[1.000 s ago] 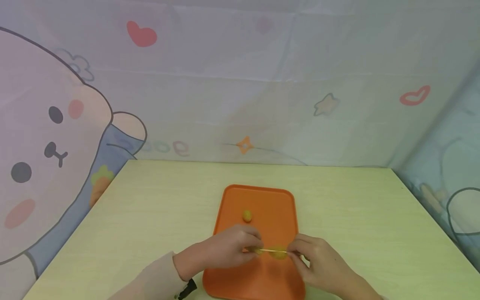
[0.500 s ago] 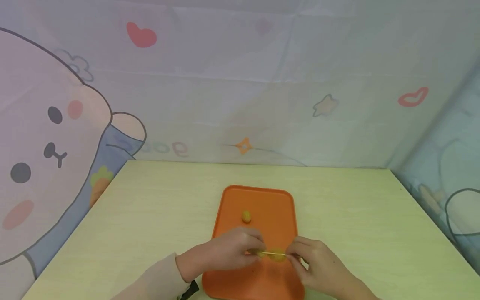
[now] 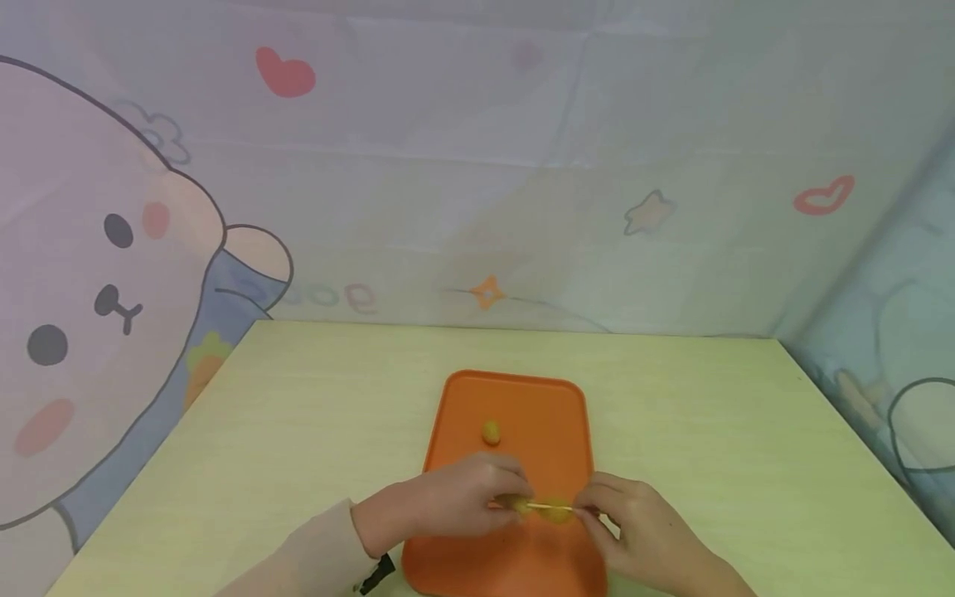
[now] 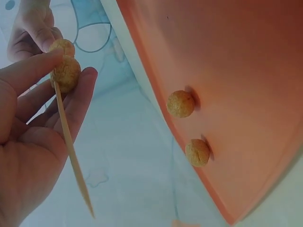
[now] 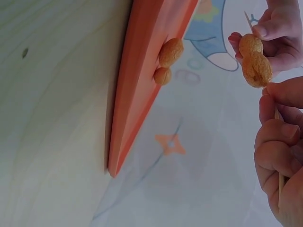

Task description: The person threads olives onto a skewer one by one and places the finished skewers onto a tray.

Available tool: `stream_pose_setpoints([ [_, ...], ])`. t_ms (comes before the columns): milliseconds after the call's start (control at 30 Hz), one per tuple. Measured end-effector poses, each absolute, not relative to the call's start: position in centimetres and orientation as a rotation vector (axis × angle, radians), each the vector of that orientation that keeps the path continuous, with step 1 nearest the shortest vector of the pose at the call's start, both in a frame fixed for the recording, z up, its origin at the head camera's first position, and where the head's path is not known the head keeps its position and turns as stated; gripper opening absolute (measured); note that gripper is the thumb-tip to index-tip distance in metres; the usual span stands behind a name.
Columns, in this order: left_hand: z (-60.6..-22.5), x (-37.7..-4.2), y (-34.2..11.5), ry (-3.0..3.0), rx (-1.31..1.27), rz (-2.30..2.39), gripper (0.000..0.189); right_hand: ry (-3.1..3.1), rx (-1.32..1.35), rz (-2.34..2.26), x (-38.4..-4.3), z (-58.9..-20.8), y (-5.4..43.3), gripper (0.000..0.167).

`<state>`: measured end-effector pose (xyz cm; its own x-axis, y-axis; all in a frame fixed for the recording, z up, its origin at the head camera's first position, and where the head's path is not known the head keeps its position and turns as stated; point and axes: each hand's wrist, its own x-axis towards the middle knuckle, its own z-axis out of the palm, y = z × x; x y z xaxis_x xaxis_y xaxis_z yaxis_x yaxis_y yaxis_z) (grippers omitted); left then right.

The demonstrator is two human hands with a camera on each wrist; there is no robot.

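Note:
My left hand point(image 3: 473, 495) pinches a golden-brown fried ball point(image 4: 66, 74) between thumb and fingers over the tray. A thin wooden skewer point(image 4: 71, 142) runs through it, its pointed end sticking out past the left palm. Right behind that ball, a second golden ball point(image 4: 63, 46) sits on the skewer towards the right hand. My right hand point(image 3: 642, 531) grips the skewer's other end, thumb and forefinger close to the balls and the remaining fingers curled round the stick point(image 5: 281, 184). The two hands face each other, a short stretch of skewer showing between them in the head view.
An orange tray point(image 3: 515, 398) lies on the pale wooden table point(image 3: 351, 390). Two more balls rest on it: one ball point(image 3: 491, 432) towards its far end, another ball point(image 3: 555, 512) below the skewer. A cartoon-printed cloth point(image 3: 462, 166) hangs behind the table.
My left hand has shifted slightly right and nearer the body with its ball, so less skewer shows between the hands. My right hand is almost where it was.

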<state>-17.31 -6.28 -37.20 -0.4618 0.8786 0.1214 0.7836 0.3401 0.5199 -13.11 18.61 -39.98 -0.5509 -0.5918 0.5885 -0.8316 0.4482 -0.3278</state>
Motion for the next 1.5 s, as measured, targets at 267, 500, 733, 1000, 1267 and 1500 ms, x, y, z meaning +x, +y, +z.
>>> stream_pose_setpoints([
  [267,-35.9,-18.8,-7.3,2.146,1.383,1.056,0.040,-2.191,1.221,0.858,-13.7,-39.4,19.1,0.010],
  [500,-34.6,-20.5,-8.0,2.113,1.238,1.130,0.043,-2.209,1.145,0.828,-13.4,-38.2,19.9,0.027],
  [733,-35.4,-23.6,-8.6,2.310,1.233,1.111,0.039,-2.212,1.077,0.793,-12.8,-37.8,21.3,0.028],
  [1000,-38.3,-26.9,-8.6,2.398,1.199,1.067,0.035,-2.184,1.067,0.821,-12.5,-38.6,22.8,0.011],
  [1267,-40.3,-28.4,-8.1,2.458,1.228,0.890,0.023,-2.174,1.055,0.841,-12.0,-39.3,24.1,0.011],
  [1500,-40.9,-28.6,-7.7,2.490,1.179,0.829,0.023,-2.177,1.034,0.835,-11.7,-39.3,24.5,0.016],
])
